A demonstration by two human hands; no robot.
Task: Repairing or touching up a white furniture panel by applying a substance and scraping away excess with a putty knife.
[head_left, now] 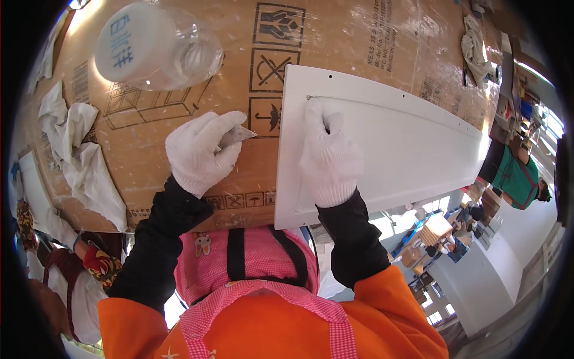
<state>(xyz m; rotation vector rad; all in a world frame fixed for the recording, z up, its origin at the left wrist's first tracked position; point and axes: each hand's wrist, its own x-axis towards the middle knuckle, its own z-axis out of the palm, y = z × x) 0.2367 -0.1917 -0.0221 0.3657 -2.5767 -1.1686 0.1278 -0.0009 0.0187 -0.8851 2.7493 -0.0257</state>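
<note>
My left hand (203, 149), in a white knit glove, is closed around a small grey piece with a pointed tip (237, 136). I cannot make out its exact kind. It is held above the cardboard, just left of a white panel (412, 143). My right hand (330, 149), gloved the same way, rests on that panel. One finger reaches the corner of the panel's recessed groove, and the other fingers are curled in. Whether anything is pinched under them is hidden. Small dark holes show along the panel's far edge.
Printed cardboard (335, 30) covers the work surface. A clear plastic jar with a white lid (128, 43) lies at the far left. White cloths lie at the left (78, 155) and far right (474, 45). Another person's red-cuffed sleeve (98, 260) is at the left; a person in green (519, 179) stands right.
</note>
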